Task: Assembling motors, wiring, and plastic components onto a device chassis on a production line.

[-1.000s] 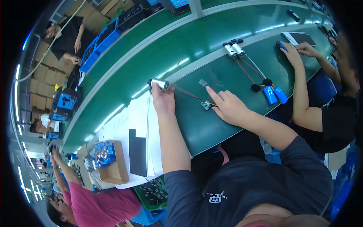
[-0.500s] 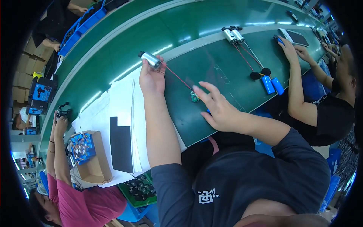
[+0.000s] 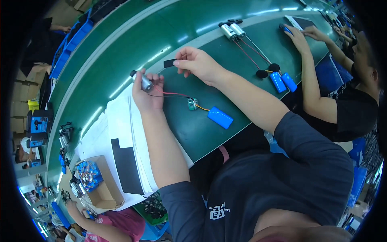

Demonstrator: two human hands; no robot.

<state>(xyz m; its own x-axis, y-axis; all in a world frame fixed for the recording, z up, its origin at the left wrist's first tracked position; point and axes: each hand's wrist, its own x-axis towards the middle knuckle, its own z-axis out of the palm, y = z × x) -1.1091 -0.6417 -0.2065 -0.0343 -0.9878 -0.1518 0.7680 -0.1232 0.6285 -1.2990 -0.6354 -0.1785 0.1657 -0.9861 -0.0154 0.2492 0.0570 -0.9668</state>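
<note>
My left hand (image 3: 150,96) is closed around a silver cylindrical motor (image 3: 145,83) with a black end. Red and dark wires run from the motor to a small green circuit board (image 3: 192,104) lying on the table. A short yellow-orange lead joins that board to a blue battery pack (image 3: 220,117). Between the thumb and fingers of my right hand (image 3: 198,66) is a small black strip (image 3: 169,63), held a little apart from the motor, to its upper right. Left of my left forearm, a notched black sheet (image 3: 128,169) lies on white paper (image 3: 121,115).
Two more wired motors (image 3: 232,30) with blue batteries (image 3: 283,82) lie to the right, near a co-worker's hands (image 3: 298,38). A cardboard box (image 3: 108,183) of battery packs stands at left, above a green bin (image 3: 155,211) of black parts. Another co-worker's arm (image 3: 86,223) reaches in at lower left.
My right hand has left the circuit board, moved up and left, and now holds the black strip. The left hand with the motor has shifted down and left. The left co-worker's arms have moved lower.
</note>
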